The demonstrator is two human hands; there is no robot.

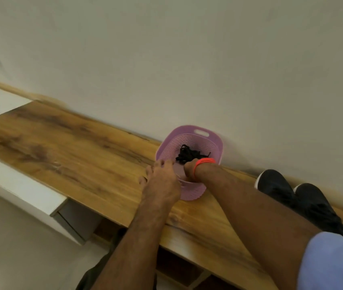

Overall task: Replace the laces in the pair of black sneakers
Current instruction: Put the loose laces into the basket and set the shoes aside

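Laces [189,154], a black tangle, are lying inside the purple basket [189,194] by the wall. The right hand [189,169] is reaching down into it just beside them, its fingers hidden, so its grip cannot be told. The left hand [161,181] is resting on the basket's near rim, fingers relaxed. Two black sneakers [292,197] are sitting on the wooden shelf [72,147], right of the arms.

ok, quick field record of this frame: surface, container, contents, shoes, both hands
surface: wooden shelf top along a wall
container: purple perforated basket, against the wall
contents: tangle of black laces
shoes: pair of black sneakers, right of the basket, by the wall
left hand: on the basket's near rim
right hand: reaches into the basket, fingers hidden; orange wristband
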